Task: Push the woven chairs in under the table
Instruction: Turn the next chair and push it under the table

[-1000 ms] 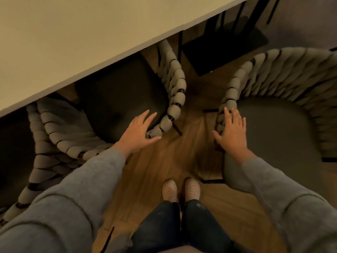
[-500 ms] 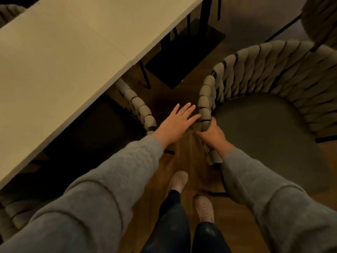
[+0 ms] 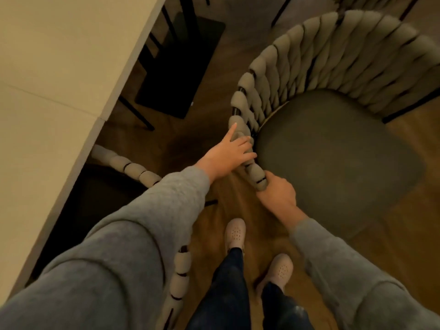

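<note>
A woven chair point(image 3: 333, 151) with a thick rope-wrapped back and a dark seat stands on the right, away from the pale table point(image 3: 59, 79). My left hand point(image 3: 228, 156) grips the near end of its woven rim, index finger stretched along the rope. My right hand point(image 3: 276, 194) grips the same rim at its lower tip. A second woven chair point(image 3: 133, 170) sits at the left with its seat tucked under the table edge; my left sleeve hides part of its back.
The table's dark metal legs and flat black base point(image 3: 181, 67) stand on the wooden floor between table and right chair. My feet in light clogs point(image 3: 235, 234) stand just below the hands. Another chair's legs show at the top right point(image 3: 404, 8).
My left hand left the tucked-in chair and moved right onto the second chair's rim. My right hand closed on that rim's end. The view swung right and I stepped toward this chair.
</note>
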Demonstrator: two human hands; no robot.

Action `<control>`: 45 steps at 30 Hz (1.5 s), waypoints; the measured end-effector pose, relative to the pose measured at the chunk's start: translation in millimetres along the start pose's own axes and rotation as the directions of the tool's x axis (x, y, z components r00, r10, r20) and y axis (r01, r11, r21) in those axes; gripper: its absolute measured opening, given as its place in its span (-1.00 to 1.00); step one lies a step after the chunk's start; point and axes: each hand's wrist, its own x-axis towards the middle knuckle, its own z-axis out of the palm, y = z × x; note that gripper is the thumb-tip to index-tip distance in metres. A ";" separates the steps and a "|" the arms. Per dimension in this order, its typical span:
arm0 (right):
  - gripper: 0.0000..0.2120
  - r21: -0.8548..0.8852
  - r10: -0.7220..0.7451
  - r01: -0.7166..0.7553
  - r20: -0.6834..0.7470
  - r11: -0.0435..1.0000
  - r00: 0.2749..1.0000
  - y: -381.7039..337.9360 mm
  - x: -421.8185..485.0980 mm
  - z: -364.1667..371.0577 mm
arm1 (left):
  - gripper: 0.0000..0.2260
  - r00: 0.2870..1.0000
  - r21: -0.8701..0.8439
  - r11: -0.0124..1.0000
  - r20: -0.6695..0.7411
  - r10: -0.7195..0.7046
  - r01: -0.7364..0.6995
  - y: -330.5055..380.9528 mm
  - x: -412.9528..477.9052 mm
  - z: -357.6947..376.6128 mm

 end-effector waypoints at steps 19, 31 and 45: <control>-0.32 -0.206 0.163 -0.125 0.179 0.971 0.970 222.1 -82.4 -74.6 | -0.57 0.946 0.208 0.934 0.208 0.248 -0.291 94.0 128.4 -96.6; -0.64 -0.154 0.117 -0.131 -0.097 0.979 0.988 177.6 -101.9 -6.8 | -0.61 0.961 0.081 0.975 0.202 0.187 -0.207 147.3 86.9 -82.9; -0.56 -0.343 -0.083 0.117 0.112 0.932 0.990 316.7 -267.4 42.6 | -0.71 0.963 -0.165 0.985 0.252 0.095 -0.054 378.4 -28.9 -77.9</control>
